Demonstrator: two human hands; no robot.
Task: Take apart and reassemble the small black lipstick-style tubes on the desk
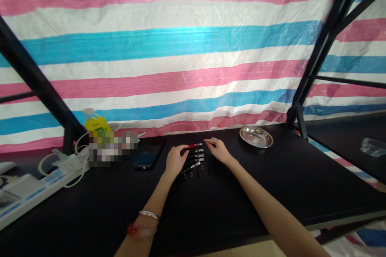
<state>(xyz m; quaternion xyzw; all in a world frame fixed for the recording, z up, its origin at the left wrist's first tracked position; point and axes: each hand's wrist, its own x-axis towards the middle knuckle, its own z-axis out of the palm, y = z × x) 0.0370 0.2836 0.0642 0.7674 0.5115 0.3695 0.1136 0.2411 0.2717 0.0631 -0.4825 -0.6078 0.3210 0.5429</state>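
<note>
A red pen-like item (195, 145) lies at the top of a short column of slim items on the black table. My left hand (176, 158) has its fingertips at the left end of the red item, thumb and fingers close together. Below it lie black pen-like items (196, 156) with pale ends, and a tilted clear-and-silver one (193, 167). Several tiny parts (191, 175) are scattered just below. My right hand (217, 149) is right of the column, index finger reaching toward the red item's right end; whether its other fingers pinch anything is too small to tell.
A metal dish (256, 137) sits at the back right. On the left are a dark tablet (149, 154), a yellow bottle (98, 125), and a white power strip (39, 194) with cables. Black frame bars (313, 54) rise at both sides before a striped sheet (181, 44).
</note>
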